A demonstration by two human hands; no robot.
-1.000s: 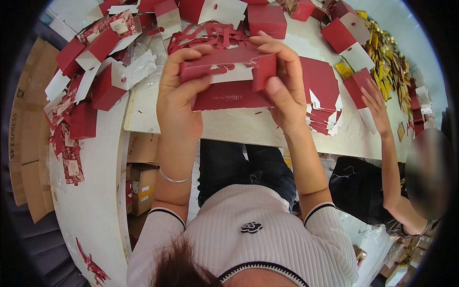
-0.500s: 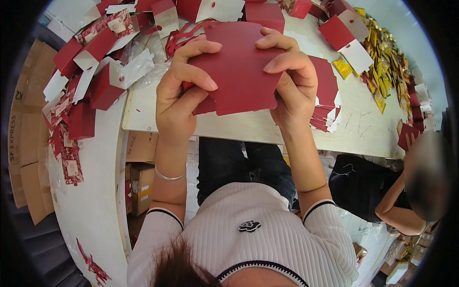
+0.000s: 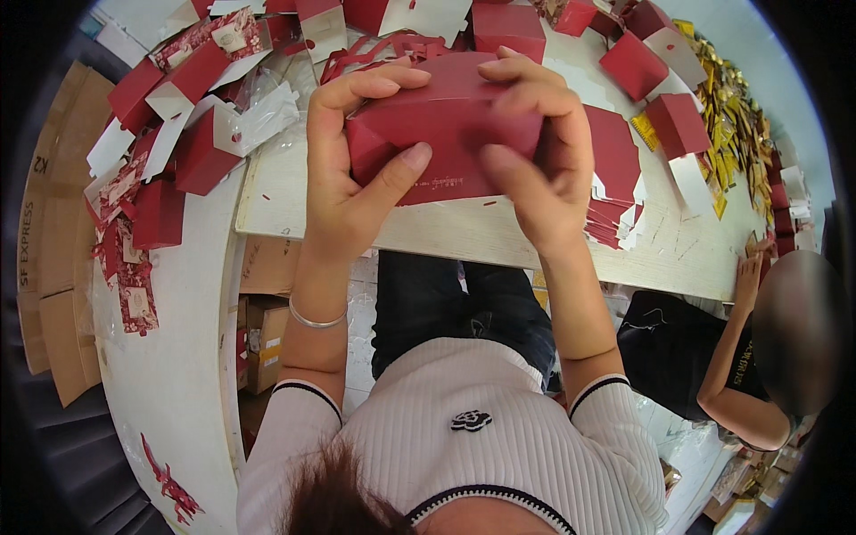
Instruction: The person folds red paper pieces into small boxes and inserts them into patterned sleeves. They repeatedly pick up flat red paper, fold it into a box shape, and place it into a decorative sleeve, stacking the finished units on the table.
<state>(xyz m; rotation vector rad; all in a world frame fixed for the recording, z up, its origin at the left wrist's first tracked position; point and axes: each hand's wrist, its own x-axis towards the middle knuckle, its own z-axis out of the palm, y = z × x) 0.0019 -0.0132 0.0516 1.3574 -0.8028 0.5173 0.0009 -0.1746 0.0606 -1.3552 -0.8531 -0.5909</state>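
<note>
Between my two hands is a red cardboard box (image 3: 446, 120), folded into a three-dimensional shape and held above the near edge of the table. My left hand (image 3: 357, 147) grips its left end, thumb on the near face and fingers over the top. My right hand (image 3: 544, 147) holds the right end in the same way, its thumb and fingertips smeared by motion. Just right of my right hand lies a stack of flat red box blanks (image 3: 612, 169) with white undersides. Red ribbons (image 3: 392, 49) lie beyond the box.
Open red boxes (image 3: 209, 147) with white insides crowd the left and far table. Gold sachets (image 3: 727, 125) are heaped at the right, near another red box (image 3: 678, 125). A co-worker (image 3: 740, 374) sits at the right. Large cardboard (image 3: 62, 241) stands at far left.
The flat red blank in my hands has become a folded box with a raised near face. Another red box now stands by the sachets, and the co-worker's hand has shifted.
</note>
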